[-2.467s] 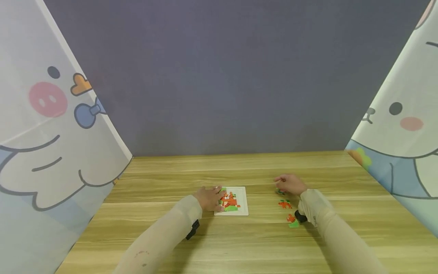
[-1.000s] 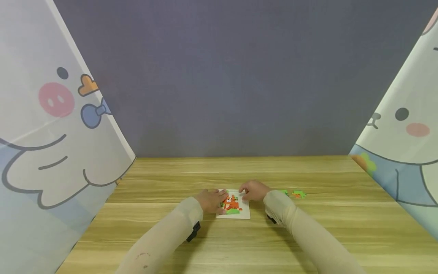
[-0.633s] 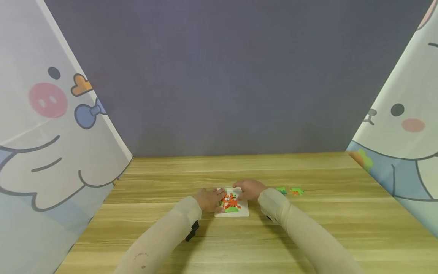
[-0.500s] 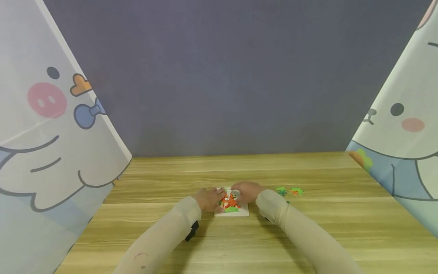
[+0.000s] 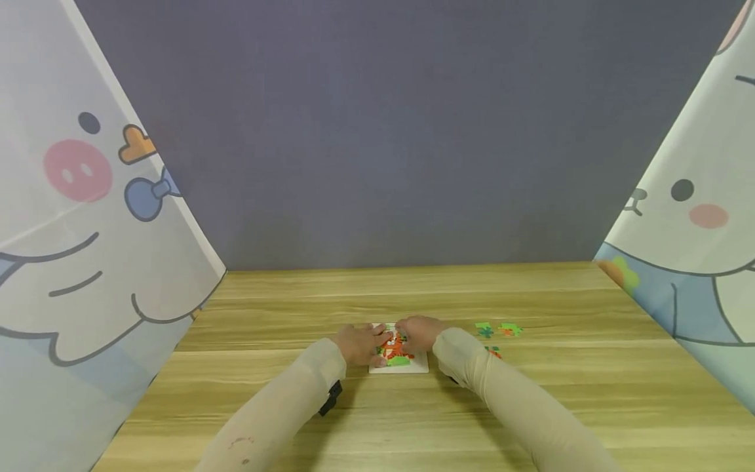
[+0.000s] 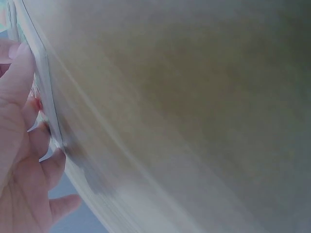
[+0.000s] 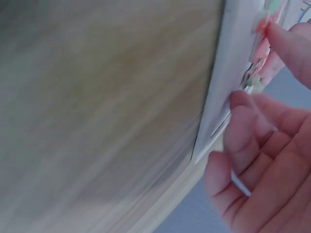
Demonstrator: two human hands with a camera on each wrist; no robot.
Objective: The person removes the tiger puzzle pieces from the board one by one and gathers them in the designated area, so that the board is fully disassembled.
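A white puzzle board with an orange tiger picture lies on the wooden table. My left hand rests on the board's left side, fingers spread. Over its upper right part, my right hand bends its fingers down to the board. In the right wrist view, a puzzle piece with dark green shows at the fingertips of the right hand, between thumb and fingers; the hand covers much of it. The left wrist view catches the left hand at the board's edge.
Loose puzzle pieces lie right of the board: a green and teal one, a green and orange one, and an orange one partly behind the right sleeve. A dark grey panel rises behind the table.
My right hand has come left from the loose pieces onto the board, then slid a little further left over its upper part. The left hand has stayed on the board.
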